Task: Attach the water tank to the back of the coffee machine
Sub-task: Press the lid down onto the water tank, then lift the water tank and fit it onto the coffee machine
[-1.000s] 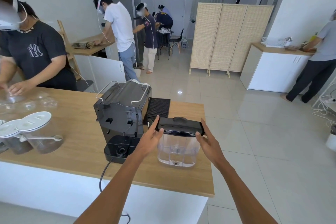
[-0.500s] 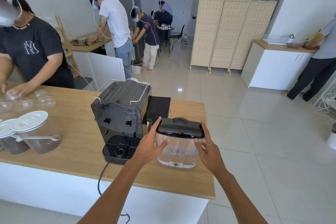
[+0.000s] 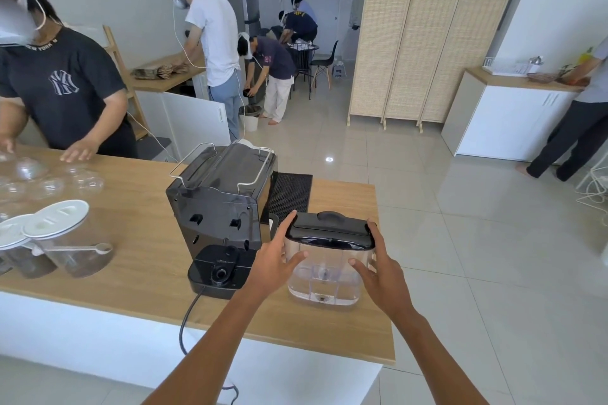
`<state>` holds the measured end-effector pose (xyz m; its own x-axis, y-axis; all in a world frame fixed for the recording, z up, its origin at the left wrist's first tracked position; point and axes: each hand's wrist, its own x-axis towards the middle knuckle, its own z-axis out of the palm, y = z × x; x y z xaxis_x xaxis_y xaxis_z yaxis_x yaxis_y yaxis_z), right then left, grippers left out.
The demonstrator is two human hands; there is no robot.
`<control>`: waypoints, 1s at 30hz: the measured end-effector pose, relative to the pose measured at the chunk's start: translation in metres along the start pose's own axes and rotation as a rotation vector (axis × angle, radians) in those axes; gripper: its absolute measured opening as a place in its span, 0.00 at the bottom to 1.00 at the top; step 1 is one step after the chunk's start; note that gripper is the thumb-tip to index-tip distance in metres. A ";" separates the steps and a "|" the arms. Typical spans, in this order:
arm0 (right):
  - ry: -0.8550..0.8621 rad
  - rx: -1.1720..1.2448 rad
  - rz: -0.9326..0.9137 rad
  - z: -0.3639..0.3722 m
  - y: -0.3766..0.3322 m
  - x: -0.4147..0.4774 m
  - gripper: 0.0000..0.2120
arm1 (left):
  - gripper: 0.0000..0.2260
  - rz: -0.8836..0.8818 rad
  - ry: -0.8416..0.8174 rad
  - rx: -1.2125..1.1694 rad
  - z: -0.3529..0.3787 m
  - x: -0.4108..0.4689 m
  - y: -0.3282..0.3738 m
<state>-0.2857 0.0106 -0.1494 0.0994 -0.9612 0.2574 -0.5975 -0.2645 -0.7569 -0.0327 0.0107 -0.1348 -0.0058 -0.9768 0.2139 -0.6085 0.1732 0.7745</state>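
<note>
Head camera looks down on a wooden counter [image 3: 138, 276], and both bare hands are on the water tank [image 3: 327, 268]. The left hand [image 3: 274, 258] presses flat against the tank's left side, index finger raised up to the corner of the black lid [image 3: 329, 230], thumb laid across the clear front wall. The right hand [image 3: 383, 268] mirrors it on the right side, fingers wrapped round the far edge, thumb on the front. So the tank is gripped between the two palms, neither hand closed into a fist. Whether its base touches the counter or sits just above it cannot be told.

The tank stands upright, clear body, dark lid with a small hump handle, just to the right of the coffee machine [image 3: 220, 204]. The machine's back faces the camera, with two slots showing in the rear panel and a low black base plate [image 3: 218, 270] jutting toward the viewer, bare. A power cord [image 3: 186, 322] runs off the counter edge. Behind the tank lies a black mat [image 3: 291, 196]. Far left, lidded clear jars [image 3: 70, 240] with a scoop [image 3: 79, 248] resting across them.
</note>
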 end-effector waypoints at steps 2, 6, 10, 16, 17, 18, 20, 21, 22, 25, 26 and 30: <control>-0.011 0.002 -0.014 -0.001 -0.002 -0.001 0.39 | 0.44 -0.008 0.010 -0.028 0.001 -0.001 -0.001; -0.025 0.019 -0.025 -0.001 -0.015 -0.004 0.38 | 0.43 -0.009 0.046 -0.034 0.000 -0.002 -0.005; 0.007 0.044 -0.054 -0.003 -0.030 -0.006 0.38 | 0.41 0.017 0.082 -0.038 -0.014 0.000 -0.002; 0.037 0.049 -0.052 -0.001 -0.062 -0.003 0.39 | 0.41 0.039 0.112 -0.140 -0.051 -0.013 0.010; 0.037 0.051 -0.045 -0.001 -0.070 -0.003 0.39 | 0.40 0.047 0.129 -0.129 -0.059 -0.015 0.012; 0.037 0.053 -0.037 -0.001 -0.076 -0.004 0.39 | 0.40 0.056 0.144 -0.114 -0.066 -0.018 0.014; 0.035 0.062 -0.042 0.001 -0.091 -0.005 0.39 | 0.39 0.074 0.163 -0.102 -0.083 -0.025 0.016; 0.030 0.064 -0.048 0.003 -0.099 -0.006 0.39 | 0.39 0.082 0.168 -0.118 -0.091 -0.029 0.015; 0.024 0.065 -0.050 0.007 -0.106 -0.006 0.39 | 0.39 0.085 0.169 -0.146 -0.099 -0.032 0.014; 0.020 0.084 -0.062 0.023 -0.129 -0.008 0.39 | 0.40 0.095 0.185 -0.178 -0.123 -0.040 0.011; 0.017 0.097 -0.064 0.028 -0.137 -0.008 0.40 | 0.40 0.099 0.194 -0.173 -0.131 -0.042 0.008; 0.020 0.113 -0.072 0.055 -0.162 -0.002 0.40 | 0.39 0.128 0.263 -0.215 -0.162 -0.040 -0.013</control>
<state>-0.1450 0.0513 -0.0607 0.1224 -0.9380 0.3244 -0.4959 -0.3409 -0.7987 0.1038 0.0681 -0.0567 0.1501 -0.8850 0.4408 -0.4348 0.3414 0.8333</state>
